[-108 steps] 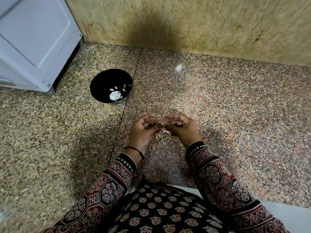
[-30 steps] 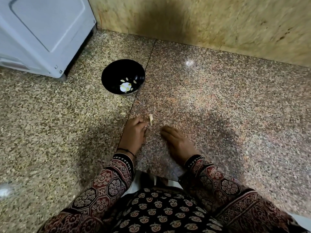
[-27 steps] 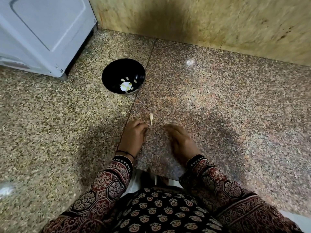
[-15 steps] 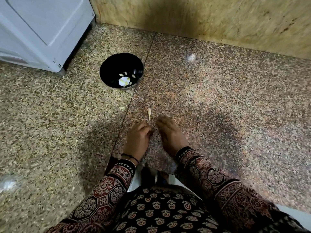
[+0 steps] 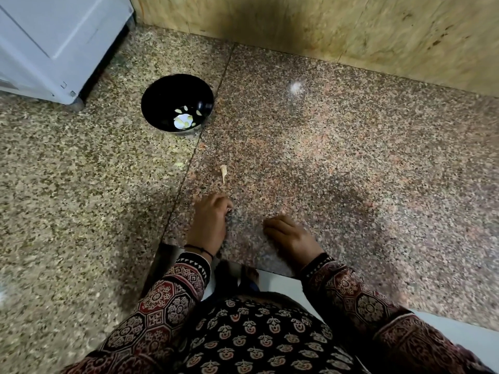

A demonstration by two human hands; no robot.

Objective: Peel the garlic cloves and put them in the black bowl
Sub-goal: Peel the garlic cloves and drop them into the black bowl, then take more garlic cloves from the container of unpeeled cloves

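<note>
Two hands rest on the speckled granite counter (image 5: 351, 157) in the head view. The left hand (image 5: 210, 221) has its fingers curled under, and whether they pinch anything cannot be told. The right hand (image 5: 290, 236) lies palm down with fingers relaxed, holding nothing. Just beyond the left hand lies a small pale garlic piece (image 5: 223, 172). Farther off, near a white appliance (image 5: 54, 36), stands the black bowl (image 5: 162, 97) with peeled cloves (image 5: 183, 120) inside.

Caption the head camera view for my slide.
Left hand and right hand at granite counter; garlic piece lies between them and black bowl.
</note>
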